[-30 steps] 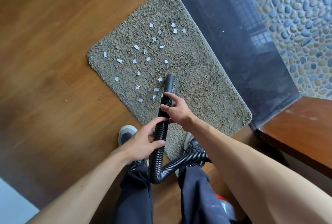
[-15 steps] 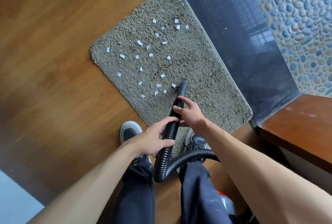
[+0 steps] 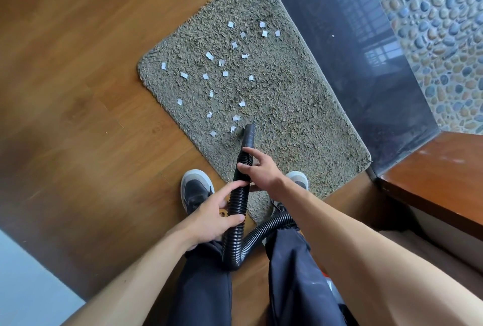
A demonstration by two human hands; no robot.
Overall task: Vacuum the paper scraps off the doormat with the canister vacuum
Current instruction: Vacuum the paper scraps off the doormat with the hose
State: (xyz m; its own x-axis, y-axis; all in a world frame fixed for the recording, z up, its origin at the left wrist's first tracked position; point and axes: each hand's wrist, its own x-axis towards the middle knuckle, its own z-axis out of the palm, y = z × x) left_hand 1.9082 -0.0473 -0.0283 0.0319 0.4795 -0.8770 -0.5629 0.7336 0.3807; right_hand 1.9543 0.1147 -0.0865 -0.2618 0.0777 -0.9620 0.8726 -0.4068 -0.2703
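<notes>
A shaggy grey-brown doormat (image 3: 292,106) lies on the wood floor, with several small white paper scraps (image 3: 224,73) scattered over its left and far parts. A black ribbed vacuum hose (image 3: 241,195) runs up between my legs. Its smooth nozzle tip (image 3: 248,133) rests on the mat beside the nearest scraps. My right hand (image 3: 258,170) grips the hose just behind the nozzle. My left hand (image 3: 213,217) holds the hose lower down. A bit of red and grey canister (image 3: 330,284) shows behind my right leg.
Brown wood floor (image 3: 78,90) surrounds the mat on the left and near sides. A dark glossy sill (image 3: 366,64) borders the mat's right edge, with pebble tiling (image 3: 444,25) beyond. A wooden ledge (image 3: 439,181) stands at right. My two shoes (image 3: 196,189) stand at the mat's near edge.
The nozzle swept right and then back toward me across the near scraps; fewer scraps lie near the tip now. Both hands kept their grip on the hose.
</notes>
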